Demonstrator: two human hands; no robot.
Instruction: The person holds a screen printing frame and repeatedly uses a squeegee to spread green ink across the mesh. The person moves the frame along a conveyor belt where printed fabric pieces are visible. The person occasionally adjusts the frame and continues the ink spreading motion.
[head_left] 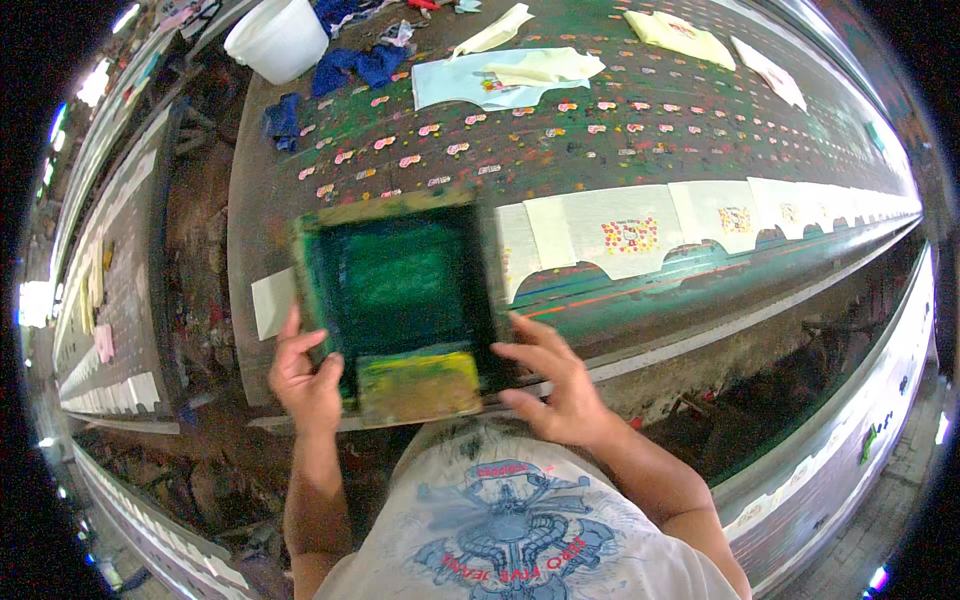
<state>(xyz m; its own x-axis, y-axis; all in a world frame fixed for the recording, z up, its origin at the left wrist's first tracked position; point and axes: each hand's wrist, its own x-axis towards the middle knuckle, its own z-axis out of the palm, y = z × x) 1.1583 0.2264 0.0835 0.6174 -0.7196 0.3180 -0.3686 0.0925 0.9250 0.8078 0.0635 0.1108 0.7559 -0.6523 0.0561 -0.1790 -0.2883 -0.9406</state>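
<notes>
A screen-printing frame [395, 275] with a wooden rim, green mesh and a yellow-stained patch at its near end is held in front of my body, over the near edge of a long table. My left hand [308, 375] is closed on its left side, thumb at the inner edge. My right hand [555, 385] grips its right side with fingers bent at the edge. Pale cloth pieces [632, 237] with small printed designs lie in a row to the right of the frame. A plain pale piece [272, 300] shows just left of it.
The long printing table [700, 150] carries a white bucket [272, 40], dark blue rags [345, 70] and folded pale yellow and light blue fabric [680, 35]. Parallel tables [110, 290] run to the left and right, with dark gaps between them.
</notes>
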